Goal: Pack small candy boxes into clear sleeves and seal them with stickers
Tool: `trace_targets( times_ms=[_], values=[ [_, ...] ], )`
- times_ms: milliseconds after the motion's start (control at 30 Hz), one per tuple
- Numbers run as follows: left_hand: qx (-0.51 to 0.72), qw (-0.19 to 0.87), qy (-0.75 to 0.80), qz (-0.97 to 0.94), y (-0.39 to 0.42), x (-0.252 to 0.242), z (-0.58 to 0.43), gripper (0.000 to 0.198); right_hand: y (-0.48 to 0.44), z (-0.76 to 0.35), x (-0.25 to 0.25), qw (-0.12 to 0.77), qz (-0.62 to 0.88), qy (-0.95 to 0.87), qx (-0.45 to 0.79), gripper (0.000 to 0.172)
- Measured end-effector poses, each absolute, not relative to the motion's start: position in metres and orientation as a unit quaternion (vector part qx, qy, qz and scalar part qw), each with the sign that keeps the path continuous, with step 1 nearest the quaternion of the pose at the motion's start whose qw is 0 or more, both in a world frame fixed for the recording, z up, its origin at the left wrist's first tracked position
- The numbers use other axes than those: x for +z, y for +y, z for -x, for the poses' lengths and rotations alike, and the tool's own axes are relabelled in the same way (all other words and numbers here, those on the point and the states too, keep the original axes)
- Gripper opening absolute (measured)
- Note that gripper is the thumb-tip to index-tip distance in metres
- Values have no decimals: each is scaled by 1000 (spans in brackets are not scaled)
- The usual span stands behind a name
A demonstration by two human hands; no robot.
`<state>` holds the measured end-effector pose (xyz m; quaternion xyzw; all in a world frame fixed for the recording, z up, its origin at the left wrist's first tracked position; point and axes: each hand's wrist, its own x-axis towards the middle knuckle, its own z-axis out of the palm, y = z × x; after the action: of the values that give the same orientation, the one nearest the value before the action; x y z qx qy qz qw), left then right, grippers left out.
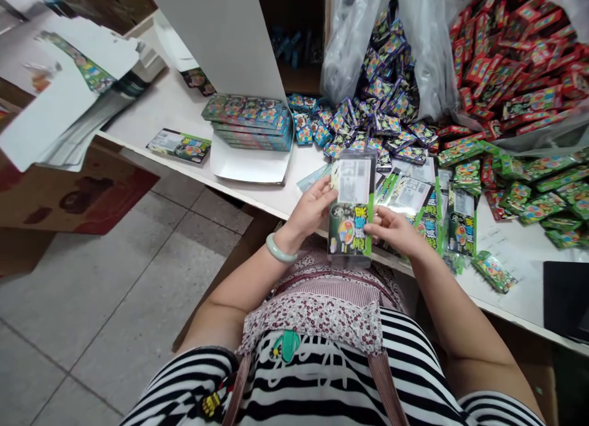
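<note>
Between my two hands is a printed candy packet (352,211) in a clear plastic sleeve, upright in front of my apron. My left hand (316,206) pinches its left edge, thumb on the front. At the right edge, my right hand (391,228) closes thumb and fingers on the same packet. More printed packets in clear sleeves (409,196) lie on the table just behind and to the right of my right hand. A small green candy box (494,271) rests alone near the table's front edge.
Purple boxes (386,122) spill from a plastic bag at the back. Red boxes (510,64) and green boxes (552,193) are heaped on the right. An open display carton (248,162) holds stacked boxes. Flat cards (87,107) are piled left, and a dark pad (565,297) lies far right.
</note>
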<state>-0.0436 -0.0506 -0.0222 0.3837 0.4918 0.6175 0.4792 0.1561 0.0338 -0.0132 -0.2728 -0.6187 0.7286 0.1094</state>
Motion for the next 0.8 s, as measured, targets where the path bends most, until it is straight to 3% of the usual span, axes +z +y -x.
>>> trace_targets(
  times_ms=[67, 233, 467, 567, 700, 800],
  values=[
    [642, 458, 491, -370, -45, -21, 41, 61, 31, -164, -14, 103, 264, -617, 734, 42],
    [590, 499, 479, -417, -54, -26, 29, 80, 31, -176, -2, 312, 354, -625, 622, 67],
    [528, 566, 436, -458, -77, -6, 37, 85, 18, -175, 10, 334, 346, -648, 591, 49],
    [507, 542, 456, -491, -90, 4, 38, 71, 11, -177, 13, 299, 314, -671, 602, 37],
    [533, 396, 539, -519, -94, 10, 32, 40, 10, -178, 27, 297, 298, -693, 585, 25],
    [532, 312, 581, -532, -86, 14, 30, 31, 14, -176, 37, 300, 313, -732, 526, 26]
  ],
)
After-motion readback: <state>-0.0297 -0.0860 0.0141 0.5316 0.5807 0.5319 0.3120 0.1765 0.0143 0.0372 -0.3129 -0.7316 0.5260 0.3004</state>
